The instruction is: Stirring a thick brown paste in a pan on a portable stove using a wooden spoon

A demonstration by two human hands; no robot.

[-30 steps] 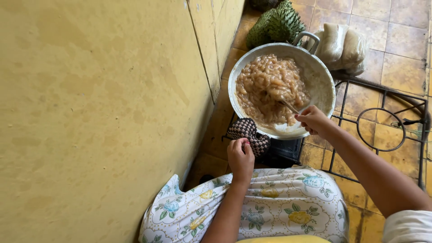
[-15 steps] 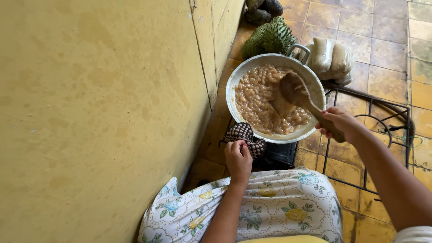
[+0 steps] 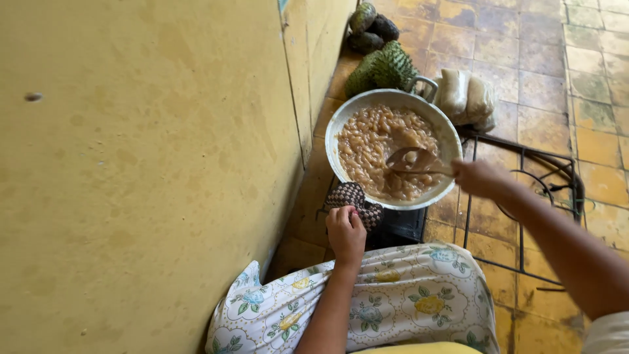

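A wide metal pan (image 3: 341,124) full of pale brown lumpy food (image 3: 373,141) sits on a low black burner on the floor. My right hand (image 3: 478,178) grips the handle of a wooden spoon (image 3: 411,160) whose bowl lies in the food near the pan's right side. My left hand (image 3: 345,233) is closed on a dark checkered cloth (image 3: 350,196) at the pan's near rim. A floral cloth (image 3: 400,301) covers my lap below.
A yellow wall (image 3: 144,170) runs close along the left. Spiky green fruits (image 3: 383,65) and darker ones (image 3: 370,26) lie beyond the pan, beside a pale bundle (image 3: 466,97). A black wire frame (image 3: 537,190) stands on the worn yellow tiles at right.
My right hand has swung the spoon from the pan's middle toward its right side, with the spoon's bowl now lying lower in the food. The left hand has stayed on the cloth.
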